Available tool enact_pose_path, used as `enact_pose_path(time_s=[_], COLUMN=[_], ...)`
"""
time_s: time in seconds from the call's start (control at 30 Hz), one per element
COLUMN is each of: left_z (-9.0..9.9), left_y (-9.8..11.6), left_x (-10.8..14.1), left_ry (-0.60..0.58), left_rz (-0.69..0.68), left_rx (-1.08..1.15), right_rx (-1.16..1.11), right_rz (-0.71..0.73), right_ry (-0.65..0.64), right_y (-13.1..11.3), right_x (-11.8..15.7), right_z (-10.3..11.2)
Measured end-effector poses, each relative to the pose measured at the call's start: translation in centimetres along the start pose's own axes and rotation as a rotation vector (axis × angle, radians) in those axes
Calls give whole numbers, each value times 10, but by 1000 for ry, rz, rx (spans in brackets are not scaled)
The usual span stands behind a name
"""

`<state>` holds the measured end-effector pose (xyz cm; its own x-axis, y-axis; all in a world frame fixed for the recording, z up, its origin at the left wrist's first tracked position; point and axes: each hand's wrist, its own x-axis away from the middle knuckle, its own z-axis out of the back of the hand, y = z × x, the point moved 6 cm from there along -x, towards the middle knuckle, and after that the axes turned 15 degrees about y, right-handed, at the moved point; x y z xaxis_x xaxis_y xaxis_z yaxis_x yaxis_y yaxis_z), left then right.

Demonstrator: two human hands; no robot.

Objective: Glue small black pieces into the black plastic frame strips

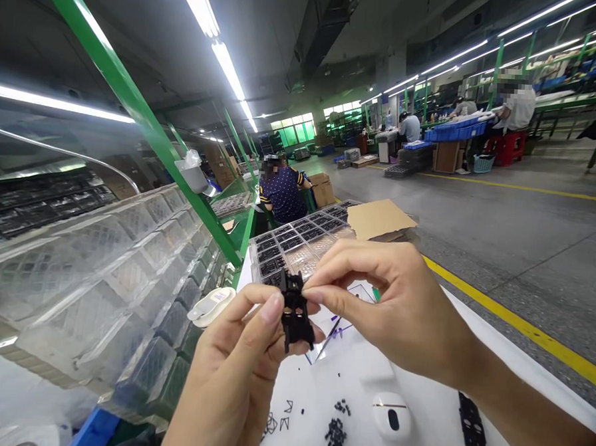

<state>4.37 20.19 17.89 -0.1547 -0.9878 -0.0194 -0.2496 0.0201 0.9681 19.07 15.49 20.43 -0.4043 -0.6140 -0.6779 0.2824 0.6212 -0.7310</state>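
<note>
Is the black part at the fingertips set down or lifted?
Lifted: the left hand grips the black part above the white table; the right hand touches it.

The part (297, 324) is black, the table (356, 392) white, the post (138, 115) green, the shirt (285, 199) dotted navy.

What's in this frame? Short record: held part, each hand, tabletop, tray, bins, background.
held part: black plastic part, raised above the table
left hand: holds it between thumb and fingers
right hand: thumb and fingers at its upper right edge; whether they pinch anything is unclear
tabletop: white surface; pile of tiny black pieces; white rounded case
tray: clear compartment tray with black parts, beyond the hands
bins: clear plastic bins, at left
background: seated person, dark patterned shirt
</note>
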Motion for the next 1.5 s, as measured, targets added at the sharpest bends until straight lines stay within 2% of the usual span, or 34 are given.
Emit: enact_pose_path(time_s=[0.1,0.3,0.53,0.97,1.27,1.5], left_z=[1,4,4,2,7,12], left_y=[2,-2,1,-2,-3,-1], left_x=[0,0,-3,-7,-4,-3], left_ry=[31,-21,-25,-45,-24,-18], left_rz=[-22,30,-58,-23,4,-104], left_rx=[15,42,-3,-13,-20,-158], right_rx=[11,37,46,55,71,121], right_rz=[16,29,25,26,53,150], right_ry=[8,16,9,0,-23,-57], right_y=[-1,-1,-1,-1,-2,-6], right_x=[1,2,2,2,4,4], right_z=[1,2,1,-1,-1,-2])
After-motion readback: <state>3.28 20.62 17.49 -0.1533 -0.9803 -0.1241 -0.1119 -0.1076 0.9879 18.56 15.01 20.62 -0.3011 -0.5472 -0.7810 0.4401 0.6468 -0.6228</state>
